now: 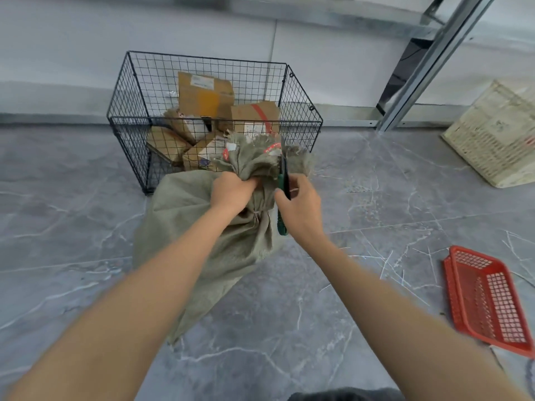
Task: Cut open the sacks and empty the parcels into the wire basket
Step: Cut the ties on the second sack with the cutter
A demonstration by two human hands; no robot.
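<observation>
A grey-green woven sack [185, 235] stands on the floor just in front of a black wire basket [127, 91]. Its neck is tied and bunched, with frayed edges and red-and-white tags above the tie. My left hand [231, 192] grips the bunched neck. My right hand [301, 206] holds a green-handled utility knife [283, 183], blade pointing up against the right side of the neck. Several cardboard parcels [205, 96] lie inside the basket.
A red plastic mesh tray [486, 296] lies on the grey marble-pattern floor at the right. A pale woven bundle [498, 134] sits at the far right. A metal shelf frame [425, 62] rises behind the basket on the right, against the wall.
</observation>
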